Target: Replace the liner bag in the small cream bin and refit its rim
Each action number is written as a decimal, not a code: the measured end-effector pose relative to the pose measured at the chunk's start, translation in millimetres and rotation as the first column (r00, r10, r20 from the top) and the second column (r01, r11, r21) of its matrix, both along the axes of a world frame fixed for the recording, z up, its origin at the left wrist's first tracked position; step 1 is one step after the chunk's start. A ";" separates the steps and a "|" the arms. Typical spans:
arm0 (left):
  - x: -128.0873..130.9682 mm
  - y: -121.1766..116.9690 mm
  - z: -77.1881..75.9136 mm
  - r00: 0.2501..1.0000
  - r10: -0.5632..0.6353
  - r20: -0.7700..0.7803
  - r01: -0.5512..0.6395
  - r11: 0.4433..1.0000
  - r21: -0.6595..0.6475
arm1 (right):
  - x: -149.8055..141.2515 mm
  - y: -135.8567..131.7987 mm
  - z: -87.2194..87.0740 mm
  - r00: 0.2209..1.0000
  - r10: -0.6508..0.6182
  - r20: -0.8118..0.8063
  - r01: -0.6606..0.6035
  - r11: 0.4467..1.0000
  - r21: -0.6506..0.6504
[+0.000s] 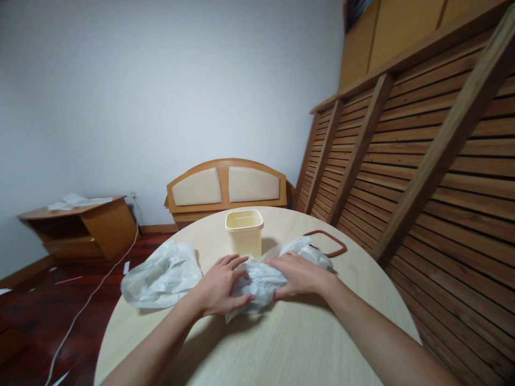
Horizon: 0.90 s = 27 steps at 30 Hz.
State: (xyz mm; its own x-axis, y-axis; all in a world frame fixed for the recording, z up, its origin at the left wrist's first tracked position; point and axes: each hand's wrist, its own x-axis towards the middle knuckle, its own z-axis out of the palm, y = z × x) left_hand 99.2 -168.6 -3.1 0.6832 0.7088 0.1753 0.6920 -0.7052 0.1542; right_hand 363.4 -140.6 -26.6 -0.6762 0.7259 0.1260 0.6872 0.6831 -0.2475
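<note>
A crumpled white plastic bag [260, 279] lies on the round table, bunched between my two hands. My left hand [223, 284] is curled over its left end, thumb and fingers pressing into the film. Across its right part rests my right hand [295, 273], fingers bent round the plastic and thumb on the near side. Just beyond the bag stands an upright pale yellow plastic container [245, 238] without a lid on it. A second white plastic bag [163, 276] lies spread out to the left of my left hand. Behind the right hand is a brown rounded frame [338, 247], partly covered by plastic.
The pale round table [306, 343] has its curved edge close on both sides. Wooden slatted panels [426, 198] lean along the right. A headboard [227, 182] stands behind the table. On the left are a low cabinet [108, 230] and a white cable [90, 300] across the floor.
</note>
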 end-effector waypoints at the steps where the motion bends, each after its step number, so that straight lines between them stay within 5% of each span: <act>1: 4.7 -1.4 -2.1 0.999 0.009 0.037 -0.010 0.999 0.033 | -2.8 -2.0 2.3 1.000 0.016 -0.004 -0.016 1.000 0.011; 8: 34.2 -8.9 -22.3 0.999 -0.014 0.040 0.012 0.999 0.049 | -6.8 -7.3 5.9 0.999 0.041 -0.014 -0.040 0.998 0.038; 15: 27.2 -9.3 -15.1 0.988 0.096 -0.117 -0.088 0.993 0.076 | 22.7 -2.2 3.6 0.986 -0.139 0.088 0.141 0.990 -0.019; 27: 29.4 -3.1 -22.0 0.961 0.241 -0.134 -0.232 0.969 0.080 | 75.1 12.5 23.3 0.936 -0.352 0.001 0.338 0.901 0.273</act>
